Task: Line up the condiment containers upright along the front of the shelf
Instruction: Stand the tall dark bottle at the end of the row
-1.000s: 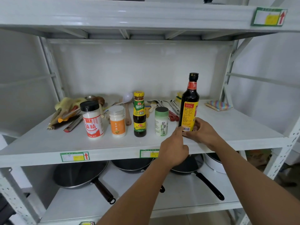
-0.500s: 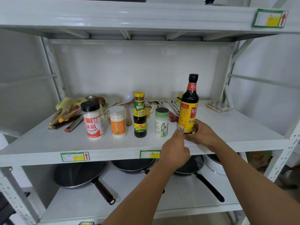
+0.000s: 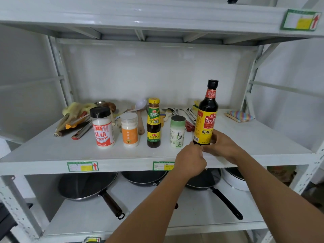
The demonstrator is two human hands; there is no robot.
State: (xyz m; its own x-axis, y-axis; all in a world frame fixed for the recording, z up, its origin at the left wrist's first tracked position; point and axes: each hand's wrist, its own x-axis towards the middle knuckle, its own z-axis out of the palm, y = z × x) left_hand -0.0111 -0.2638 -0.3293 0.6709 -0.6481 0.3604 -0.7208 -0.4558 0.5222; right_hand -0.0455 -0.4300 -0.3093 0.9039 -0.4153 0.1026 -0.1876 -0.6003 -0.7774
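A: Fingers?
B: Right hand (image 3: pixel 221 146) grips the soy bottle's (image 3: pixel 206 118) base; left hand (image 3: pixel 191 159), curled, pinches it at seven o'clock.
A: Surroundings?
B: White shelf (image 3: pixel 52 151), four jars at the bottle's nine o'clock, pans (image 3: pixel 87 185) below.

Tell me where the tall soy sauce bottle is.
Right end of the row, the soy sauce bottle stands beside the green-capped salt shaker, both hands at its base.

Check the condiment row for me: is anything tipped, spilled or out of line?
No spills. Only the tall soy sauce bottle stands out: it leans slightly left, its base gripped by the right hand and touched by the left hand. The other four containers stand upright in line.
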